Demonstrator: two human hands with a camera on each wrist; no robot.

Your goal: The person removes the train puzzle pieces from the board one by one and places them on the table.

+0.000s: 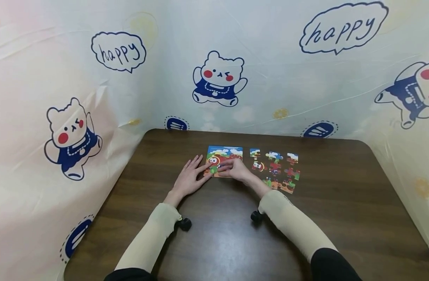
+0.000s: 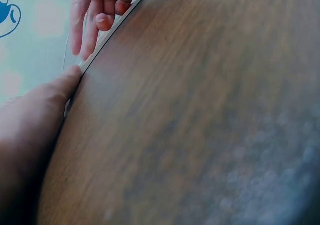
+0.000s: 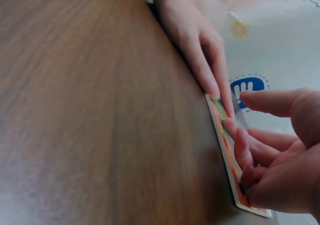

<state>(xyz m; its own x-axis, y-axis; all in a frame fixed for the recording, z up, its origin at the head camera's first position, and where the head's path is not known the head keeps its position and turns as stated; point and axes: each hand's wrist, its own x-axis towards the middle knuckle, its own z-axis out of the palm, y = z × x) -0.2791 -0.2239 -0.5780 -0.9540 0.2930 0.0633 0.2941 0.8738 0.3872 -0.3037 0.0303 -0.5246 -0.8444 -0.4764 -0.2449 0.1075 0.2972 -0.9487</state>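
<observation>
A colourful picture puzzle board [image 1: 226, 151] lies flat on the brown table, with a round red cartoon figure printed on it. My left hand [image 1: 188, 178] rests at the board's lower left, its thumb and index finger straight and touching the corner. From the right, my right hand [image 1: 237, 171] reaches over the board. In the right wrist view its thumb stands apart while the fingertips [image 3: 241, 147] touch the board's surface, the outer fingers bent. No loose piece shows between them. Part of the picture is hidden under both hands.
Several loose jigsaw pieces [image 1: 275, 168] lie in rows right of the board, the lowest ones close to my right wrist. The wooden table [image 1: 214, 242] has rounded far corners. A printed cloth [image 1: 270, 89] hangs behind and along both sides.
</observation>
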